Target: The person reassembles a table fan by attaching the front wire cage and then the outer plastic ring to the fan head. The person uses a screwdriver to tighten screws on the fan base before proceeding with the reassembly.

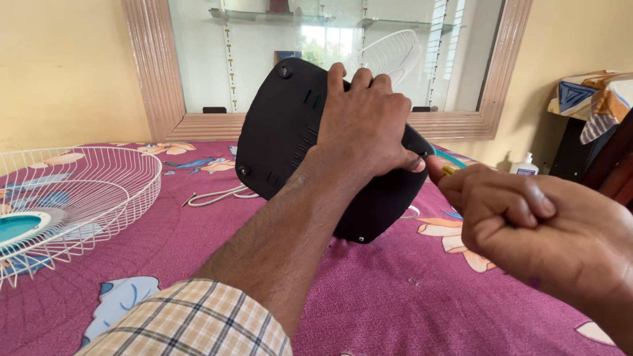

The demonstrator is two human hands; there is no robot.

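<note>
Screwdriver [452, 166] mostly hidden in R hand [527, 224] fingers; L hand [366, 122] fingers grip black fan base [283, 125].

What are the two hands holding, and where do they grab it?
Left hand grips the black fan base by its upper edge; right hand clasps a screwdriver by its handle.

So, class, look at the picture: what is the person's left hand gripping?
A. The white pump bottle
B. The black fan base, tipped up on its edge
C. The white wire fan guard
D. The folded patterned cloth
B: the left hand is clamped over the top edge of the black fan base, which stands tilted on the floral bedsheet, while the white wire fan guard lies apart at the left.
</note>
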